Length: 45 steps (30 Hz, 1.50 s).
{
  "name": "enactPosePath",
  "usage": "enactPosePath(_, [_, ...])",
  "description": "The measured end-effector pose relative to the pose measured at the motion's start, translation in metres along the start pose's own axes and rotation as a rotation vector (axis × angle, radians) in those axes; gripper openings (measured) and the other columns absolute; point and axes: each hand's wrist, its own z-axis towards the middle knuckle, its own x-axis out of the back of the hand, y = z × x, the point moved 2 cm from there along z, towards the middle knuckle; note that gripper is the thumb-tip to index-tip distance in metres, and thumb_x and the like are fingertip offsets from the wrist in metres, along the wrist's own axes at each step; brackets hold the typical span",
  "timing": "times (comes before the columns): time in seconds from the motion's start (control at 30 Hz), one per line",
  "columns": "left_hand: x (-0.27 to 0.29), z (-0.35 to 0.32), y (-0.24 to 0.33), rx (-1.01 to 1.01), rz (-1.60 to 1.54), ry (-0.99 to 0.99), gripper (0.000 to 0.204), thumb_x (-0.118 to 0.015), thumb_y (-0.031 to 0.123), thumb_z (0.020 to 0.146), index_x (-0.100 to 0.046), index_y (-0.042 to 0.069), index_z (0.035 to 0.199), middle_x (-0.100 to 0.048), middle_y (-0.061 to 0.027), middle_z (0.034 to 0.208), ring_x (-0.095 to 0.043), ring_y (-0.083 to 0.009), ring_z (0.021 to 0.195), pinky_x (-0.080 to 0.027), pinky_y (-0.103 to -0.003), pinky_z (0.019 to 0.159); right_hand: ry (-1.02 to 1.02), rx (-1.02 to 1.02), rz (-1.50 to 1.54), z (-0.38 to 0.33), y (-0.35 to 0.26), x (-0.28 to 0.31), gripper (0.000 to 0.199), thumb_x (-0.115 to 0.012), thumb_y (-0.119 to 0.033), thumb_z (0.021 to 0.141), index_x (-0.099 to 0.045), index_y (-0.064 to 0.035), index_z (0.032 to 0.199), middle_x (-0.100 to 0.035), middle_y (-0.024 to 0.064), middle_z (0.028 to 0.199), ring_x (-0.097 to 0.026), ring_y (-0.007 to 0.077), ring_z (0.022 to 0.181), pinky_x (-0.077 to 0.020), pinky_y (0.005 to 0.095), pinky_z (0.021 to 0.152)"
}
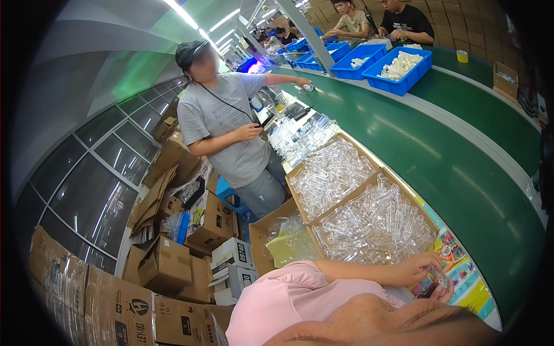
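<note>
Near the lower right, my left hand [414, 269] pinches a small clear plastic piece [439, 277]. Fingers of my right hand [444, 293] curl around the lower end of the same piece; the rest of that hand is mostly hidden. Both hands are over a colourful printed sheet [453, 254] at the table edge. Just left of them, a cardboard box [411, 196] holds a heap of similar clear plastic pieces [369, 225]. Beyond it, a second box [350, 140] is filled with more clear pieces [332, 176].
A green conveyor belt [415, 147] runs along the right. Blue bins [398, 86] with white parts stand beyond it, near seated workers. A person in a grey shirt [222, 109] stands at the table, reaching over the belt. Cardboard boxes [164, 265] are stacked on the left.
</note>
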Motion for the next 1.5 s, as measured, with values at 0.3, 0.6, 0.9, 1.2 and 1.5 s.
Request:
enactPosePath(0.3, [-0.003,0.0,-0.001,-0.006,0.101,-0.156,0.037,-0.042,-0.009,0.072,-0.053,0.002,0.106,-0.054,-0.0158,0.108,-0.052,-0.0332,0.103,-0.042,-0.039,0.09,-0.005,-0.056,-0.033,0.0,-0.003,0.003,0.041,-0.044,-0.013,0.096,-0.034,-0.0008,0.134,-0.049,0.0183,0.117,-0.05,0.0213,0.103,-0.0398,0.03,0.09])
enactPosePath(0.6, [-0.002,0.0,0.0,-0.002,0.114,-0.183,0.038,-0.045,-0.007,0.072,-0.054,0.003,0.108,-0.054,-0.0155,0.106,-0.052,-0.033,0.103,-0.042,-0.039,0.09,-0.035,-0.071,-0.058,-0.002,-0.015,-0.004,0.042,-0.042,-0.006,0.094,-0.033,-0.0035,0.135,-0.054,0.0178,0.111,-0.053,0.0213,0.1,-0.0415,0.0292,0.087])
enactPosePath(0.9, [-0.004,0.0,0.003,-0.002,0.161,-0.215,0.031,-0.057,0.001,0.077,-0.054,0.005,0.108,-0.055,-0.0137,0.105,-0.053,-0.0312,0.102,-0.043,-0.038,0.088,-0.043,-0.105,0.024,-0.003,-0.004,-0.001,0.044,-0.042,-0.006,0.094,-0.03,-0.0042,0.136,-0.051,0.0203,0.12,-0.051,0.0227,0.106,-0.0416,0.0305,0.088])
enactPosePath(1.2, [-0.004,0.001,0.003,0.024,0.129,-0.226,0.03,-0.058,0.003,0.078,-0.054,0.004,0.107,-0.055,-0.0145,0.105,-0.053,-0.0321,0.101,-0.043,-0.039,0.088,-0.048,-0.085,0.045,-0.003,-0.005,-0.002,0.044,-0.044,-0.01,0.094,-0.03,-0.0047,0.136,-0.05,0.0189,0.12,-0.051,0.0223,0.105,-0.0417,0.0302,0.088])
enactPosePath(1.5, [-0.004,0.001,0.002,0.015,0.143,-0.232,0.03,-0.058,0.004,0.078,-0.054,0.004,0.107,-0.055,-0.015,0.106,-0.053,-0.0326,0.102,-0.043,-0.039,0.089,-0.071,-0.122,0.008,-0.001,0.003,0.007,0.042,-0.045,-0.019,0.096,-0.034,-0.0024,0.133,-0.048,0.0168,0.121,-0.048,0.0216,0.107,-0.041,0.0303,0.088])
